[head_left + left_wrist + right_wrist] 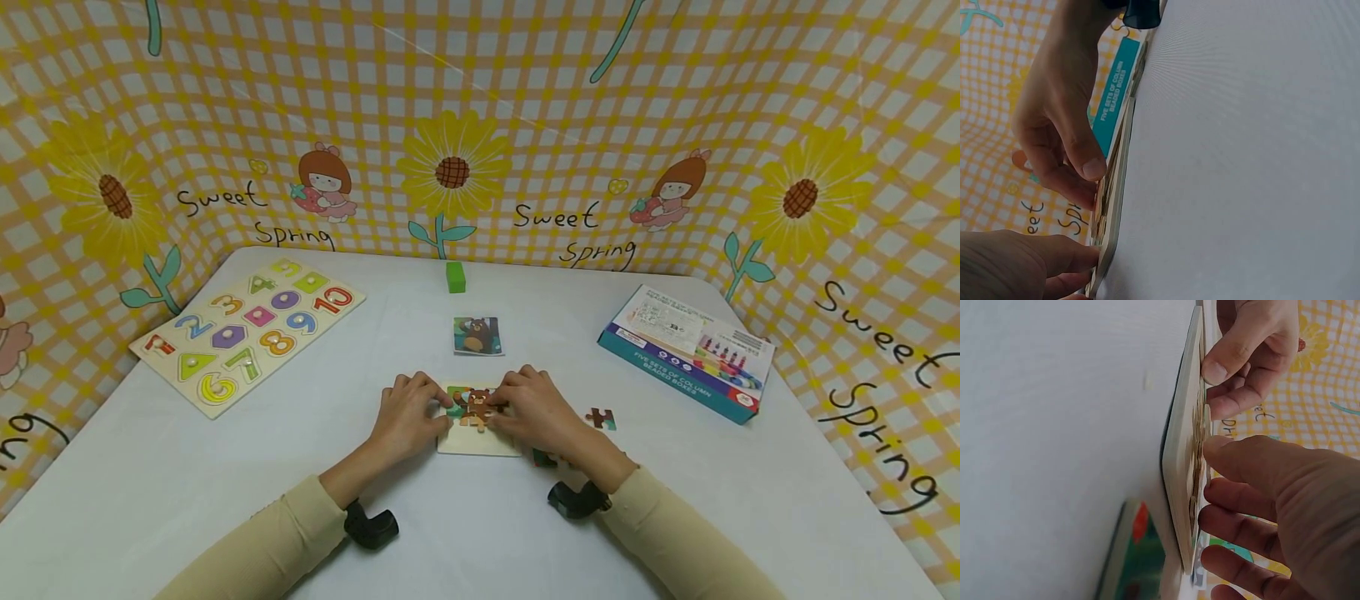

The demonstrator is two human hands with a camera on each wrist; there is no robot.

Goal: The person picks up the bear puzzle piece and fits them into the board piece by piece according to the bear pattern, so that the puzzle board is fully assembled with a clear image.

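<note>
A wooden jigsaw board [480, 443] lies flat on the table, its upper part filled with joined pieces of a brown bear picture [475, 404]. My left hand [408, 417] holds the board's left edge, thumb and fingertips on it. From the other side my right hand [538, 410] pinches a puzzle piece [1207, 428] at the right of the picture; the fingers hide most of it. In the left wrist view, the board [1124, 147] appears edge-on between both hands. Loose puzzle pieces lie right of the board, one [600, 417] beyond the right hand, another [544, 457] partly under the right forearm.
A bear picture card [476, 336] lies behind the board, and a green block [455, 277] stands farther back. A number-and-shape puzzle board [251, 333] is at the left. At the right lies a beaded-boxes carton [686, 350]. Checked cloth [480, 92] hangs around the table.
</note>
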